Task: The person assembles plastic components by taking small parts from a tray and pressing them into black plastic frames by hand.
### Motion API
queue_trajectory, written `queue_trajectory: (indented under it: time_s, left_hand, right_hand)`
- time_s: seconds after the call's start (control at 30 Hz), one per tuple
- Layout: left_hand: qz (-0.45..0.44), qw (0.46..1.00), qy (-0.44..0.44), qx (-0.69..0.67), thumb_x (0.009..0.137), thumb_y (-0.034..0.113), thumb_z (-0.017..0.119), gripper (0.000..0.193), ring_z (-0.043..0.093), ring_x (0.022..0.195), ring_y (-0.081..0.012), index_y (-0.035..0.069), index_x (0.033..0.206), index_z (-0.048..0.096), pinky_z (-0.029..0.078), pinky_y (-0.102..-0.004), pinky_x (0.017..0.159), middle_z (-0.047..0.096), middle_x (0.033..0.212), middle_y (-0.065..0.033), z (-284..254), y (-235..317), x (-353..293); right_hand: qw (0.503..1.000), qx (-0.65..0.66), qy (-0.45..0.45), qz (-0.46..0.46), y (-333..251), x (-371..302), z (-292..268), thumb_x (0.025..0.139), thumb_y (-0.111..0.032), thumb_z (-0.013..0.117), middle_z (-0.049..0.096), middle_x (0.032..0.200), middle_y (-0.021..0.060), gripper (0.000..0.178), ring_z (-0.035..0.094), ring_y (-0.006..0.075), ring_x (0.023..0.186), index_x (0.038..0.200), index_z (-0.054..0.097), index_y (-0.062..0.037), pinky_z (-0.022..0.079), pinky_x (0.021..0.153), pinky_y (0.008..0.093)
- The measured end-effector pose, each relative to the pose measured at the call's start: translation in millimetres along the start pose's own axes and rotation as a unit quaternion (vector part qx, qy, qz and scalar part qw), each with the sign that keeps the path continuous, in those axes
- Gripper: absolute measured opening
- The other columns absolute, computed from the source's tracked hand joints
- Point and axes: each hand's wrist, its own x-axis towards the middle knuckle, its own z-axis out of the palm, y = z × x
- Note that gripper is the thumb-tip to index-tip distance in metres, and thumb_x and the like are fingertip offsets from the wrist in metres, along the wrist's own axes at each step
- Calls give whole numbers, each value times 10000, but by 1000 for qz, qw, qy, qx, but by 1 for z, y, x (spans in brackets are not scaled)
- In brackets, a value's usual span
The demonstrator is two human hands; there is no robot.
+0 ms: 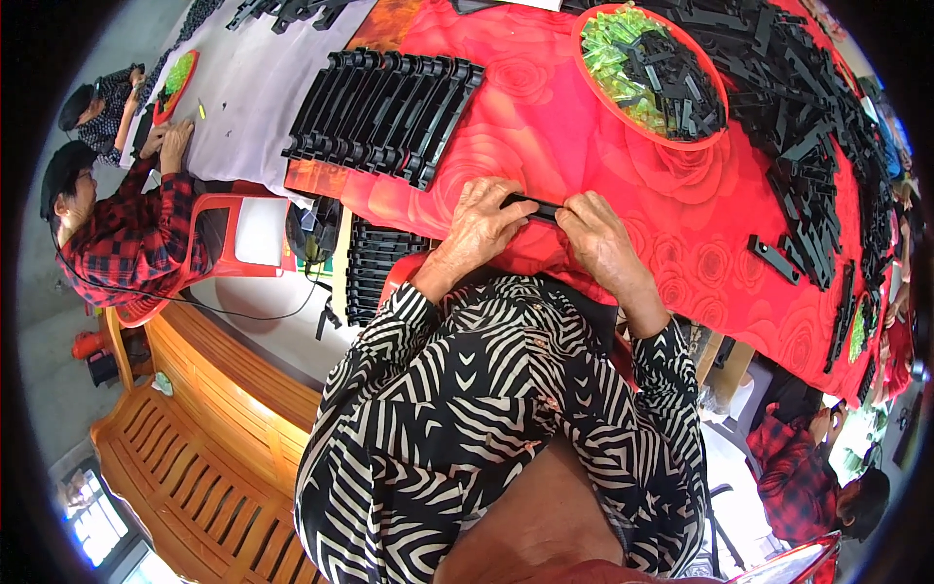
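Note:
Between my two hands, just over the near edge of the red rose-patterned tablecloth (545, 78), is a slim black plastic part (537, 209). The fingers of my left hand (486, 216) are closed round its left end, and my right hand (595, 234) grips its right end. My fingers cover both ends of the part. Left of my hands, a row of similar long black plastic parts (384, 115) lies side by side on the cloth. Beyond my right hand stands a red-rimmed round basket (718, 136) with small black pieces (671, 83) and clear yellow-green pieces (608, 44) in it.
A large heap of black parts (798, 127) covers the table's right side, with a loose black part (775, 260) near it. More black parts (375, 273) are stacked below table height at left. A person in checked sleeves (146, 229) works at left, another (793, 477) at lower right. A wooden bench (214, 438) stands at lower left.

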Motion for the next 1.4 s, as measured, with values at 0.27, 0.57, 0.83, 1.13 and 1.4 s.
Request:
queue_trajectory:
  time_s: [0.27,0.57,0.83,1.13,1.4]
  left_hand:
    - [17,992,-128,-12,743,120,664,284,522,1035,-282,164,1024,673,416,-436,895,573,1056,-76,-17,-8,12]
    - [102,973,-206,18,755,108,635,335,528,1019,-293,138,1088,628,448,-428,895,579,1071,-64,-26,-15,26]
    - [119,970,-212,12,760,91,611,263,525,1000,-308,111,1022,629,461,-444,848,548,1019,-80,-22,-15,28]
    - [120,987,-103,-20,745,85,676,250,548,914,-295,78,993,645,465,-401,842,579,993,-82,-8,-19,15]
    - [115,988,-102,16,746,77,658,275,535,939,-286,77,1020,640,462,-403,839,570,996,-90,-8,-9,15]
  right_hand:
    - [1000,-23,11,-8,0,-2,5,706,-42,560,501,868,116,153,525,282,864,853,561,-1,456,795,378]
    - [995,19,90,43,-7,-17,17,698,33,607,546,940,143,246,538,307,817,944,594,23,460,746,394]
    - [960,9,224,169,-4,-37,19,730,31,647,591,904,141,183,561,313,854,909,629,-4,449,766,408]
    - [962,55,128,234,3,-10,3,729,-60,679,603,949,121,79,535,300,897,800,653,-34,412,778,406]
    - [963,-2,114,246,-15,-22,17,766,-156,671,603,1021,103,127,504,309,997,782,673,-30,375,846,437]
